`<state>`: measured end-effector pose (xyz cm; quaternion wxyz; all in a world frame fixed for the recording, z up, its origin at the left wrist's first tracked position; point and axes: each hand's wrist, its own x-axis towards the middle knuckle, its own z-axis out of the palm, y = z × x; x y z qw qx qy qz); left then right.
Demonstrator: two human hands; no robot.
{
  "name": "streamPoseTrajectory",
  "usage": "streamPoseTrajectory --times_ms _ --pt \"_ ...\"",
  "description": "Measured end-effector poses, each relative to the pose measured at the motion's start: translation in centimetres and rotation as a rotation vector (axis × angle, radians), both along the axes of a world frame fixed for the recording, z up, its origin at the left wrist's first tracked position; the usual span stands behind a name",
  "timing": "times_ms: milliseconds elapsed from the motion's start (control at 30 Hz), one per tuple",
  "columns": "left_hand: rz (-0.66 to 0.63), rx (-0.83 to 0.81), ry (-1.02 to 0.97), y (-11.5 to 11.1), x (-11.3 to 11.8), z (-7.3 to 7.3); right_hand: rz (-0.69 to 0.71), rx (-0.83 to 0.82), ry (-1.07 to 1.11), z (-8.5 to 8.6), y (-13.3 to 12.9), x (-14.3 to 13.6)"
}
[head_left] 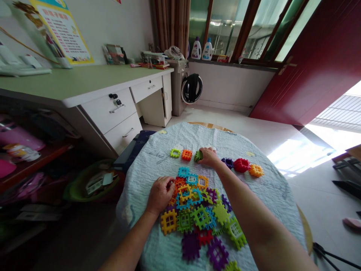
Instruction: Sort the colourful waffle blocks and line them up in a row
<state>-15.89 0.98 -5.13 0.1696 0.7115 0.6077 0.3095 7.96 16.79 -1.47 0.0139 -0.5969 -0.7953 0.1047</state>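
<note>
My right hand (208, 156) reaches to the back row on the cloth-covered round table, its fingers closed round a dark green block (198, 156). To its left in that row lie a light green piece (175, 153) and an orange piece (186, 154). On its other side are a dark purple block (228, 162), a red block (241, 165) and a yellow-orange block (256, 170). My left hand (161, 192) rests with curled fingers at the left edge of a pile of flat, notched pieces, beside an orange-red one (179, 183); its fingertips are partly hidden.
The pile, with a yellow piece (169, 222) and a solid purple piece (190, 245), spreads over the near part of the table (270, 210). A green-topped desk (93, 77) stands at left, a washing machine (178, 86) behind, and a red door (304, 64) at right.
</note>
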Motion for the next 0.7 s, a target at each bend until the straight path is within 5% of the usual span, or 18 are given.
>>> streamPoseTrajectory --times_ms 400,567,700 --pt "0.002 0.008 0.000 0.0 0.0 -0.1 -0.025 0.021 0.052 1.3 -1.0 0.4" --pt "-0.002 0.032 -0.011 0.1 -0.2 -0.3 -0.087 0.201 0.334 1.7 -5.3 4.0" --pt "-0.016 0.054 -0.023 0.1 -0.3 -0.5 -0.165 0.272 0.494 -0.4 -11.0 8.7"
